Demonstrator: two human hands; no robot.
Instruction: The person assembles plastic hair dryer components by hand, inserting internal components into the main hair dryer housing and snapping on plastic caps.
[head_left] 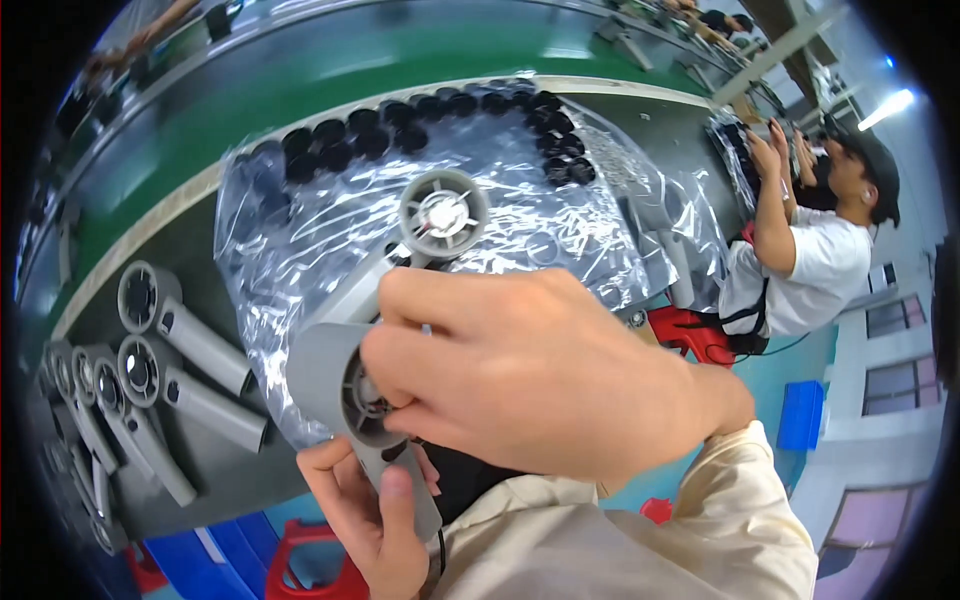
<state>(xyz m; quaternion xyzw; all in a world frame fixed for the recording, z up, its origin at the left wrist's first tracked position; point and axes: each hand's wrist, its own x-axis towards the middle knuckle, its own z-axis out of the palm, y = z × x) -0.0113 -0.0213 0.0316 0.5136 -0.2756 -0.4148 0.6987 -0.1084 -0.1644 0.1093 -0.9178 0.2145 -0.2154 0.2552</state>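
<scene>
My left hand [365, 515] wraps round the handle of a grey hair dryer [322, 375], holding it up close to me with the round barrel tilted. My right hand [530, 370] reaches across to the barrel's open end. Its fingertips are pinched together at the spoked inside; what they grip there is hidden. Just beyond, a second grey hair dryer [443, 213] rests on a clear plastic sheet [530, 240], its spoked ring uppermost and its handle partly behind my hands.
Several black round caps [370, 135] line the sheet's far and right sides. At the left, more grey hair dryers [210, 405] lie on the dark table [200, 495]. Beyond runs a green surface [400, 70]. A co-worker [815, 245] sits at the right; blue bins [800, 415] and red stools [310, 560] stand below.
</scene>
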